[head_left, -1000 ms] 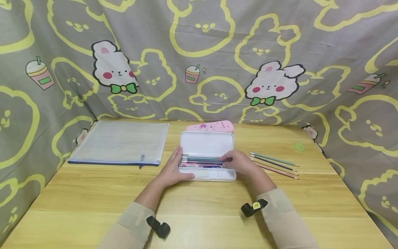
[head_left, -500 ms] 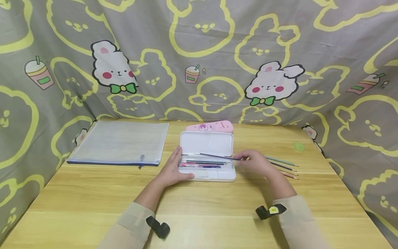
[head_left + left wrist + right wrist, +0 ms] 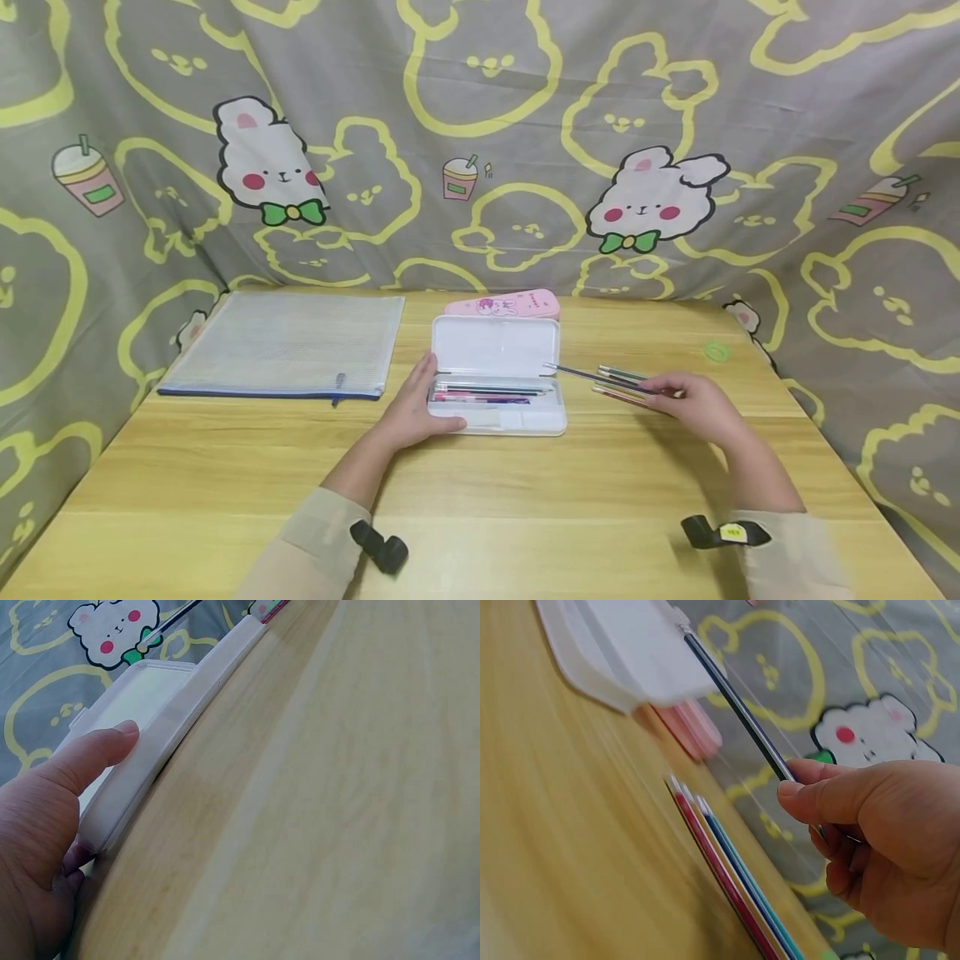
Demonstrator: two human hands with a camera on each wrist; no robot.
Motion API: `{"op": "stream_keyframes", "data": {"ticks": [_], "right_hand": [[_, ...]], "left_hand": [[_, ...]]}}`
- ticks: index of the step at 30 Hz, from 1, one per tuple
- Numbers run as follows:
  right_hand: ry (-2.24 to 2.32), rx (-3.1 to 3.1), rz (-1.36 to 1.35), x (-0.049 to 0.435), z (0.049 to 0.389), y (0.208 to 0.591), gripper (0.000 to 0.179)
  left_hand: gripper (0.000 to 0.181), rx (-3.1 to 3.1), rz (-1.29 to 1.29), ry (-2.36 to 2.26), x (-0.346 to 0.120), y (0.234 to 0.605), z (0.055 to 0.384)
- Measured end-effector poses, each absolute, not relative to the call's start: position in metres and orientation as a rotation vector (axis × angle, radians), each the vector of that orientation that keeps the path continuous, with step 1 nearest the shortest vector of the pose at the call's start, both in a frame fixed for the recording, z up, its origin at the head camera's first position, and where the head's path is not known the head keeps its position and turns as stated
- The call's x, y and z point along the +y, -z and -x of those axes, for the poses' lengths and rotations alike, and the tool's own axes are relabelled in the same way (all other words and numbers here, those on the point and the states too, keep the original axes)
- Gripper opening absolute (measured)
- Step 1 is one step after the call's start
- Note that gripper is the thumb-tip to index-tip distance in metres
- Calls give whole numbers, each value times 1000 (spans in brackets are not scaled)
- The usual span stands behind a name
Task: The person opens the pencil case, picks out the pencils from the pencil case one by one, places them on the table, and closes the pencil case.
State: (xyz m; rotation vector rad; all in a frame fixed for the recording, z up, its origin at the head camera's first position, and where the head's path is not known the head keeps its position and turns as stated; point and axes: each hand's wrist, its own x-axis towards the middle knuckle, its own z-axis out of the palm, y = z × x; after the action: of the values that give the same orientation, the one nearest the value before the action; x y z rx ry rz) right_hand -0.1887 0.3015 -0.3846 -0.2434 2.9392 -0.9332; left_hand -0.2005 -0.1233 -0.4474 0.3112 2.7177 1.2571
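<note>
A white pencil case (image 3: 495, 346) stands on the table with its lid raised; a few pencils and pens (image 3: 487, 397) lie inside. My left hand (image 3: 411, 410) holds the case's left end, and in the left wrist view the thumb (image 3: 109, 750) presses on its front wall. Between thumb and fingers, my right hand (image 3: 693, 407) pinches a dark pencil (image 3: 739, 709), metal-tipped end pointing left toward the case. Below that pencil, several coloured pencils (image 3: 731, 874) lie side by side on the table; the right hand partly hides them in the head view.
A pink case with a rabbit print (image 3: 517, 303) lies behind the white one. On the left is a translucent mesh zip pouch (image 3: 285, 342). A small green ring (image 3: 716, 352) sits at the back right. Patterned grey cloth (image 3: 525, 108) hangs around the wooden table (image 3: 450, 517).
My right hand has drawn the dark pencil out of the white pencil case and carried it right, over the pencils on the table. The left hand has kept its place on the case.
</note>
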Motion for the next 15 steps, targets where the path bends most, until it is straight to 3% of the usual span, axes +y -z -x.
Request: {"op": "stream_keyframes", "data": {"ticks": [15], "right_hand": [[906, 2893, 93, 357, 162, 410, 29]], "left_hand": [[126, 2716, -317, -1243, -123, 446, 201]]}}
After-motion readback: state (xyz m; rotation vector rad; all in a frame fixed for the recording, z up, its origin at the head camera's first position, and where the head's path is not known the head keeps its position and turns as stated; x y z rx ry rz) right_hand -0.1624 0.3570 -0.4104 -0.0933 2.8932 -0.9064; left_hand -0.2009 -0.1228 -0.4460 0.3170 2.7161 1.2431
